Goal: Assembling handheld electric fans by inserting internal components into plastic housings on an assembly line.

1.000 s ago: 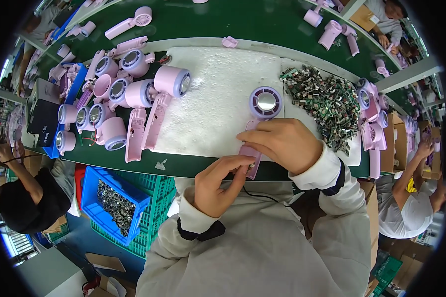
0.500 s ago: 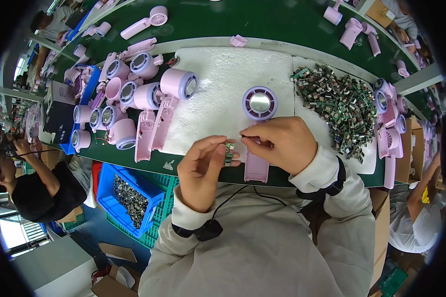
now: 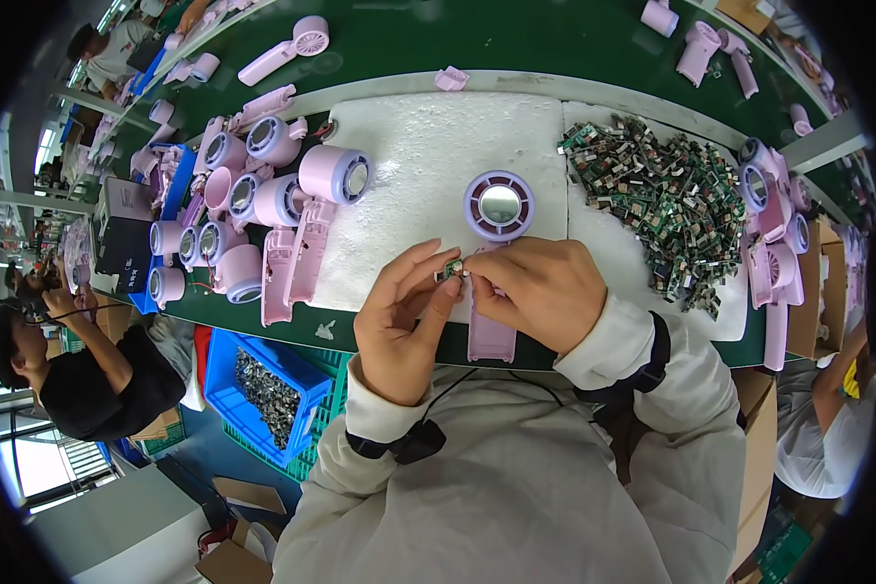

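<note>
Between the fingertips of my left hand [image 3: 400,326] is a small green circuit board [image 3: 449,272]. My right hand [image 3: 543,290] is closed in a pinch against the board's right edge; what its fingertips hold is too small to make out. Under that hand lies a pink handheld fan [image 3: 492,336]. Its round lilac head with a silver centre [image 3: 499,205] points away from me on the white foam sheet [image 3: 414,146], and its open handle reaches toward my body. My right hand hides the part between head and handle.
A heap of circuit boards [image 3: 657,200] covers the foam at right. Pink fan housings [image 3: 287,200] crowd the left, and more fan parts [image 3: 774,229] stand at far right. A blue crate [image 3: 263,394] of small metallic parts sits below the table's left edge. Co-workers [image 3: 97,380] sit nearby.
My left hand has raised and tilted the circuit board, and my right fingertips now meet its edge. The whole view has shifted slightly.
</note>
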### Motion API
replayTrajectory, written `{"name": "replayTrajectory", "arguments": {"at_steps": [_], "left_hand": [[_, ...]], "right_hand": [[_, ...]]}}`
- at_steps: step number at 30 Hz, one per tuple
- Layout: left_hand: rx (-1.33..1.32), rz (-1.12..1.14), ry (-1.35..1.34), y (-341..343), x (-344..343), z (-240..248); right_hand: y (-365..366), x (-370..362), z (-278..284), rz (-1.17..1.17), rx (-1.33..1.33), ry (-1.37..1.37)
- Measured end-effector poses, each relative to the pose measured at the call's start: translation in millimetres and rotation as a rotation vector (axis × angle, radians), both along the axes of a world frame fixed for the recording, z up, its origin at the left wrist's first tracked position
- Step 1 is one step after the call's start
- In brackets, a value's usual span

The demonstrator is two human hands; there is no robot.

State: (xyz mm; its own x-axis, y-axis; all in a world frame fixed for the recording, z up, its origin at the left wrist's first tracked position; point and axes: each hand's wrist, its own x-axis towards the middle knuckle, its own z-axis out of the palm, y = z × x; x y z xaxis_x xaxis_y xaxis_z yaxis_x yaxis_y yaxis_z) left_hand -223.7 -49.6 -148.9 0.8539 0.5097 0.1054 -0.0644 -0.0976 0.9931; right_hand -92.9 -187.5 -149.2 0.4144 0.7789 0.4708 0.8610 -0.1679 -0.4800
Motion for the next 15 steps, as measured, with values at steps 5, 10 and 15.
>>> {"name": "replayTrajectory", "arguments": {"at_steps": [5,10,15], "left_hand": [[-0.047,-0.009,-0.045,-2.0,2.2,-5.0],[-0.021,-0.038,-0.021,3.2,-1.3,-10.9],[-0.127,-0.038,-0.043,1.5,1.7,-10.1]], "right_hand": [[-0.3,1.7,-2.8,-0.021,0.025,-0.016],[-0.2,8.9,-2.8,-0.018,0.089,0.041],[-0.7,6.8,-2.2,0.001,0.09,0.095]]}}
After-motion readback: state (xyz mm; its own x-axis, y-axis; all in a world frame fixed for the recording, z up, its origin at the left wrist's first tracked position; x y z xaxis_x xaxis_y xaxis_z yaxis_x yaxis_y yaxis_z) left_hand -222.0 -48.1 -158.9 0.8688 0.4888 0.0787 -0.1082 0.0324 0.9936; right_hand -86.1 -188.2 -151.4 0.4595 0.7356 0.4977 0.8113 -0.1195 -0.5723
